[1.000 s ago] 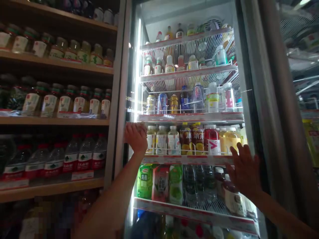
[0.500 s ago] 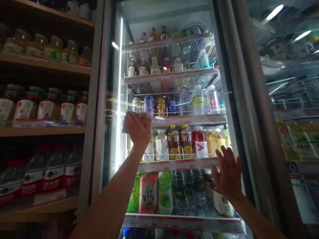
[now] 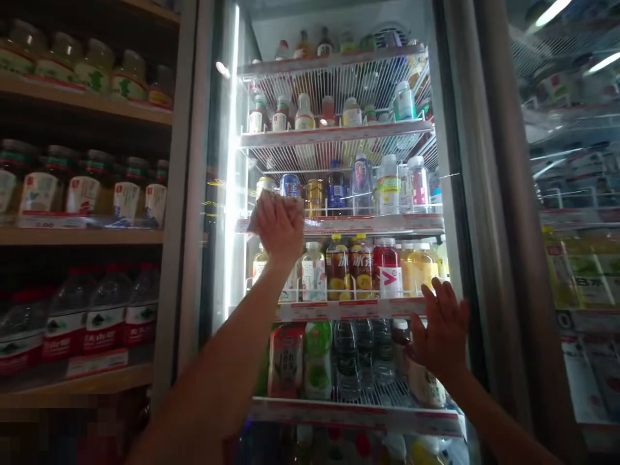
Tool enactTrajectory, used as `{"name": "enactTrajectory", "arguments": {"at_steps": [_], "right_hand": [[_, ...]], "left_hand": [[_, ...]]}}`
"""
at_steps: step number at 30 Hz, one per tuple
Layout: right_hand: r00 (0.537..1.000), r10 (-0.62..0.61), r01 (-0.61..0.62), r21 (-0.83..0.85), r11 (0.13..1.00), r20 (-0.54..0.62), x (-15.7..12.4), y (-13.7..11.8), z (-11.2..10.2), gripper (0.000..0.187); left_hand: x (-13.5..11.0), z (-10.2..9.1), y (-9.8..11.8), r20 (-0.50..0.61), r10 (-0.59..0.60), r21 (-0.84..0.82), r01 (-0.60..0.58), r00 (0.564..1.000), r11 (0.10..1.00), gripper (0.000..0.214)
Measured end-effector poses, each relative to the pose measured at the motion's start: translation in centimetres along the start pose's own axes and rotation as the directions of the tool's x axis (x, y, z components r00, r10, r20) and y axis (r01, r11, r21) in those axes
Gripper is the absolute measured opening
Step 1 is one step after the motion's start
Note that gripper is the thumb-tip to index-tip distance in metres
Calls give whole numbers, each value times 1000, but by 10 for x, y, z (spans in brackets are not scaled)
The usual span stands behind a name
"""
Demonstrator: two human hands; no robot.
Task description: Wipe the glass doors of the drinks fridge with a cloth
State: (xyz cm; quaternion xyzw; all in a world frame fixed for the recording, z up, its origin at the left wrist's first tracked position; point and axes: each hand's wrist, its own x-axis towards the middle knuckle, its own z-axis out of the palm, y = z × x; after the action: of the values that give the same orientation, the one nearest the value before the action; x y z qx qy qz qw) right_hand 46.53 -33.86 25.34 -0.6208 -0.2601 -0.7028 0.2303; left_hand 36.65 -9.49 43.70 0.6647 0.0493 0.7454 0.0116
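My left hand [image 3: 281, 226] is raised against the glass door [image 3: 339, 84] of a lit drinks cooler and is closed on a grey cloth [image 3: 259, 210] pressed to the glass, at the height of the can shelf. My right hand [image 3: 442, 330] lies flat on the glass near the door's right frame [image 3: 460, 194], fingers spread, holding nothing. Behind the glass stand cans [image 3: 314, 196] and bottles [image 3: 386, 268] on wire shelves.
Wooden shelves [image 3: 82, 236] at the left carry jars [image 3: 82, 190] and water bottles [image 3: 104, 313]. A second cooler door [image 3: 571, 194] stands to the right, past a grey metal frame. The cooler's lowest shelf [image 3: 349, 413] holds more bottles.
My left hand with the cloth has slid up and to the right across the glass, from the bottle shelf to the can shelf. My right hand has stayed flat on the glass.
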Motion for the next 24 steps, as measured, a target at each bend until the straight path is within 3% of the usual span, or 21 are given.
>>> {"name": "enactTrajectory", "arguments": {"at_steps": [1, 3, 4, 5, 6, 7, 8, 10, 11, 12, 13, 14, 16, 17, 18, 19, 20, 21, 22, 23, 24], "right_hand": [[1000, 5, -5, -1, 1000, -1, -1, 0, 0, 58], [1000, -7, 7, 13, 1000, -3, -2, 2, -1, 57], [1000, -18, 18, 22, 1000, -4, -3, 3, -2, 57], [1000, -29, 29, 30, 999, -6, -3, 5, -2, 57], [999, -42, 42, 35, 999, -3, -4, 7, -3, 57], [999, -52, 52, 37, 998, -2, -4, 9, -3, 57], [998, -58, 58, 38, 998, -3, -4, 9, -3, 56], [998, -55, 56, 31, 998, -13, -4, 10, -2, 55], [998, -54, 54, 25, 998, -24, -3, 9, -1, 55], [998, -52, 53, 18, 998, -35, -3, 9, 0, 55], [997, -52, 53, 10, 999, -48, -3, 8, 1, 56], [996, -57, 57, 4, 998, -68, -3, 7, 1, 56], [995, -50, 51, 18, 999, -88, -2, 5, -1, 55], [997, -24, 27, 39, 999, -75, -2, 3, -3, 53], [999, 13, -9, 63, 998, -52, -2, 2, -5, 51], [999, 48, -46, 85, 995, -24, -1, 0, -7, 49], [997, 79, -79, 99, 992, 2, -1, -1, -9, 48], [994, 104, -105, 105, 989, 17, 0, -3, -10, 47], [993, 114, -115, 100, 988, 12, 0, -4, -10, 47], [993, 116, -115, 89, 989, 1, 1, -6, -10, 47], [994, 112, -111, 76, 991, -10, 2, -6, -9, 48]], "left_hand": [[-5, 0, 5, 0, -11, 8, 11, 1000, 1000, 57], [-31, 7, 35, 82, 214, -42, -211, 973, 977, 55], [-48, 12, 53, 124, 395, -97, -385, 910, 918, 53], [-63, 15, 67, 148, 562, -154, -543, 814, 826, 50], [-74, 17, 75, 164, 665, -191, -637, 729, 746, 48], [-80, 16, 74, 171, 713, -209, -682, 680, 701, 48], [-80, 11, 64, 174, 709, -202, -680, 683, 705, 49], [-69, -3, 24, 163, 558, -124, -544, 814, 830, 52], [-62, -11, 2, 123, 390, -49, -387, 913, 921, 52], [-56, -18, -17, 69, 224, 10, -225, 972, 974, 54], [-55, -23, -30, 31, 101, 54, -102, 994, 993, 55], [-59, -26, -36, 16, 52, 82, -53, 999, 995, 56], [-80, -26, -31, 85, 178, 83, -185, 980, 979, 54], [-93, -26, -25, 157, 321, 47, -332, 934, 942, 51], [-105, -26, -22, 224, 468, -14, -478, 855, 878, 50], [-113, -28, -24, 271, 576, -79, -579, 771, 812, 49], [-118, -33, -32, 288, 622, -118, -617, 728, 778, 48], [-119, -40, -47, 279, 598, -111, -594, 751, 797, 48], [-117, -48, -66, 250, 511, -73, -511, 822, 857, 48], [-114, -56, -86, 171, 337, 16, -345, 926, 939, 47], [-110, -63, -102, 68, 129, 102, -135, 989, 985, 48]]}}
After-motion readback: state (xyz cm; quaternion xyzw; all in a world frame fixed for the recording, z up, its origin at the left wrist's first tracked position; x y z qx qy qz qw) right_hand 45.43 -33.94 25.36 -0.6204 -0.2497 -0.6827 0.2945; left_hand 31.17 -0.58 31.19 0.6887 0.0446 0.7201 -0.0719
